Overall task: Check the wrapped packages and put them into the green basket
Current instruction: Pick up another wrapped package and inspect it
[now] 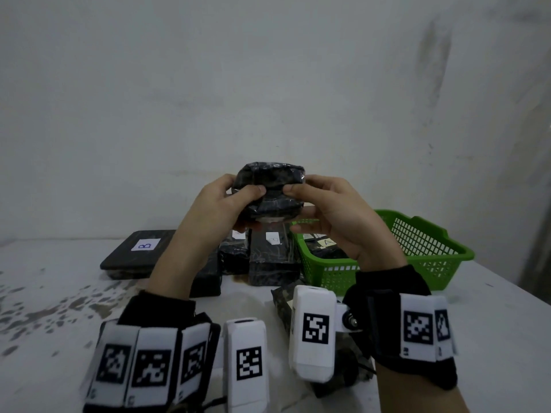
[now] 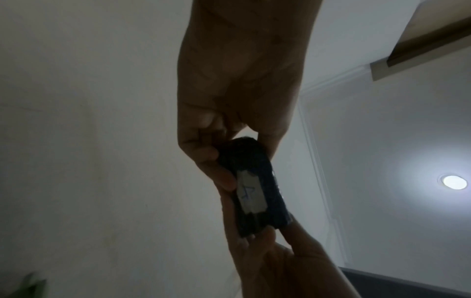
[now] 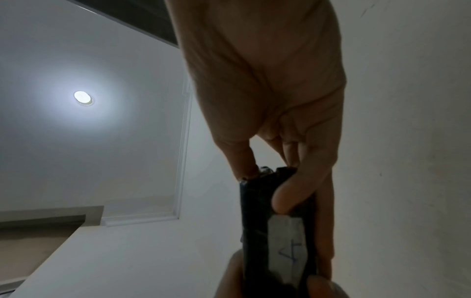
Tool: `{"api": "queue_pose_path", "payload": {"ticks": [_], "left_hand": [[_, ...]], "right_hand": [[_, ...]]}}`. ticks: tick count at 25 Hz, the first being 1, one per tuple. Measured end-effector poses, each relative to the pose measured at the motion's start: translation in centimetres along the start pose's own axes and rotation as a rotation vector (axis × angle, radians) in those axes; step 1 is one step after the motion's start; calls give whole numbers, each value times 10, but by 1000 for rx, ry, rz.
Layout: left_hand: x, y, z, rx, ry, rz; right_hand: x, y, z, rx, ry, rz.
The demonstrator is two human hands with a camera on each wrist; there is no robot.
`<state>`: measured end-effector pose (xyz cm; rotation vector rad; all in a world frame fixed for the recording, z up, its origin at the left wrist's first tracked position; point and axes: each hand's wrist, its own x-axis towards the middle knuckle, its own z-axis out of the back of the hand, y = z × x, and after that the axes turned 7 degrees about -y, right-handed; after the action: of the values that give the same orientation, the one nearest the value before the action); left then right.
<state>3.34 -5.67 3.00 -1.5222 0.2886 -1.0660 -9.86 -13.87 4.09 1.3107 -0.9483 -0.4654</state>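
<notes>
I have both my left hand (image 1: 214, 204) and right hand (image 1: 334, 213) pinched on the package (image 1: 269, 192), its slick, soft wrap best held at opposite ends.

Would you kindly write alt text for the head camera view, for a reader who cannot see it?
Both hands, left hand and right hand, hold a black wrapped package up over a white table. Behind them lie more black packages, one labelled B, and a green basket at the right already holding one.
</notes>
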Motion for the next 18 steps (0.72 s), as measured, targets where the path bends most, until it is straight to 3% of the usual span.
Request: {"api": "queue_pose_path", "payload": {"ticks": [5, 9, 14, 18], "left_hand": [[-5, -1, 5, 96, 163, -51], [0, 4, 9, 77, 93, -122], [1, 4, 6, 57, 86, -151], [-1, 1, 0, 27, 65, -184]], "right_hand": [[0, 0, 2, -4, -11, 17], [-4, 2, 5, -21, 109, 44], [-1, 0, 15, -107, 74, 124], [-1, 0, 18, -38, 120, 152]]}}
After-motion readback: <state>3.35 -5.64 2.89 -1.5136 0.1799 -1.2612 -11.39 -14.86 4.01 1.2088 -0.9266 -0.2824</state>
